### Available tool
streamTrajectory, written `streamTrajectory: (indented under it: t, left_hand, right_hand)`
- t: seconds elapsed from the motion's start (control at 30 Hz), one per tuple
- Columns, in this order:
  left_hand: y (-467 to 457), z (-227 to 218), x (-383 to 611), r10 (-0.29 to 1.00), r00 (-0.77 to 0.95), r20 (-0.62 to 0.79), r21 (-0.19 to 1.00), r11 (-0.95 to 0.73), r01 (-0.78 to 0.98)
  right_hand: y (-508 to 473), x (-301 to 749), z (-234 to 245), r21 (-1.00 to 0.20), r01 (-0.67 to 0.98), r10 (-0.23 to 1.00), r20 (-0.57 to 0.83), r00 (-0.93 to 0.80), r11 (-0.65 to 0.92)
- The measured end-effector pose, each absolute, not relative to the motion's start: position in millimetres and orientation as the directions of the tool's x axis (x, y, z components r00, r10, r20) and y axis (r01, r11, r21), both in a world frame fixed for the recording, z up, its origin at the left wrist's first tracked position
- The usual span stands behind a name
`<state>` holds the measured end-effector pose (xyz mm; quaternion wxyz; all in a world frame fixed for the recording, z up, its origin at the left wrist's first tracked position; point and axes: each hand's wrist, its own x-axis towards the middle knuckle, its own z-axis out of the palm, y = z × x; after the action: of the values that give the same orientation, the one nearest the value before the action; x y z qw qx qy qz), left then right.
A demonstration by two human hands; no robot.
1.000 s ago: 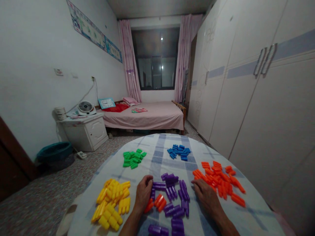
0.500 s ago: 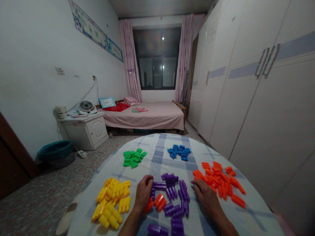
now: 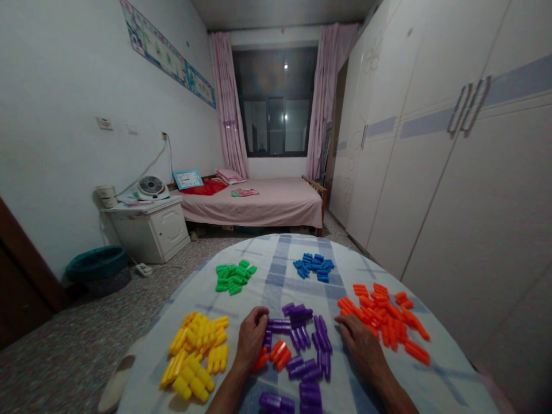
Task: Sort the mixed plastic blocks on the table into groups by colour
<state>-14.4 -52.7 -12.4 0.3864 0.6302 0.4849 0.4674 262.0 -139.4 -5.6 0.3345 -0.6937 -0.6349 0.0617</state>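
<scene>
My left hand (image 3: 252,339) rests on the table with its fingers loosely bent and apart, holding nothing that I can see. Its fingertips are beside the left end of a purple plastic toy block (image 3: 279,326). Two orange blocks (image 3: 280,355) lie close to its inner side, one partly covered by the hand. My right hand (image 3: 357,339) lies with fingers stretched out on the cloth, between the scattered purple blocks (image 3: 321,334) and the pile of orange blocks (image 3: 390,316), its fingers near the pile's left edge. Nothing shows in it.
A checked cloth covers the round table (image 3: 259,293). Yellow blocks (image 3: 196,351) are heaped at the left, green blocks (image 3: 234,277) and blue blocks (image 3: 314,265) farther back. Beyond stand a bed (image 3: 280,201), a white cabinet (image 3: 150,227) with a fan, and a wardrobe (image 3: 431,190).
</scene>
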Motion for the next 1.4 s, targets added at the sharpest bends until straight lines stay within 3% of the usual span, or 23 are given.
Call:
streamTrajectory:
  t: [1.0, 1.4]
  left_hand:
    - [-54.9, -10.5, -14.1, 0.971, 0.115, 0.208, 0.928, -0.233, 0.29]
    - [-56.3, -10.7, -14.7, 0.978, 0.08, 0.193, 0.953, -0.206, 0.222]
  right_hand:
    - [-140.0, 260.9, -5.6, -0.569, 0.822, 0.915, 0.351, 0.2, 0.039]
    - [-143.5, 258.9, -0.5, -0.551, 0.835, 0.929, 0.32, 0.187, 0.022]
